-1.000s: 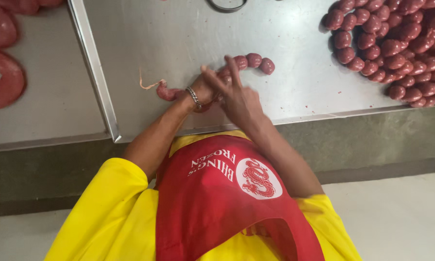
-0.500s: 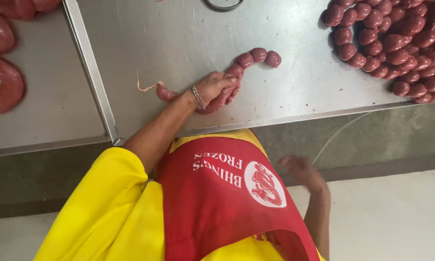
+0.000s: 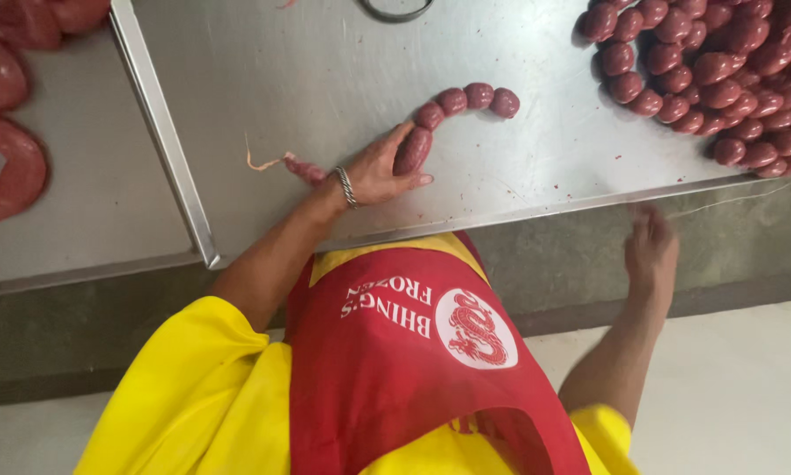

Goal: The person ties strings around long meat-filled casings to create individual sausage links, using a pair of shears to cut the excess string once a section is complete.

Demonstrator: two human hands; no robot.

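Your left hand (image 3: 373,171) is down on the steel table (image 3: 325,70), palm over the sausage link chain (image 3: 453,110); fingers lie loosely together along the nearest link, thumb on the far side, so it's a light cradle, not a hard pinch. The chain curves up and right from your fingertips: four tied links past the hand, ending near the table middle. Behind your wrist, the loose casing tail (image 3: 277,163) trails left, thin and pale at its end. Your right hand (image 3: 651,251) is off the table, below its front edge, motion-blurred; can't tell whether the fingers are spread or closed, and it holds nothing visible. Handling guess: links are soft, light, likely greasy, casing tears easily. Grip at the narrow twists between links or support the full link body, don't squeeze mid-link. The pile of finished links (image 3: 721,70) sits far right, well apart from the chain. Coiled untied sausage (image 3: 8,167) lies on the adjoining surface left, past the raised table edge (image 3: 162,141). A metal ring (image 3: 395,10) is at the top edge.
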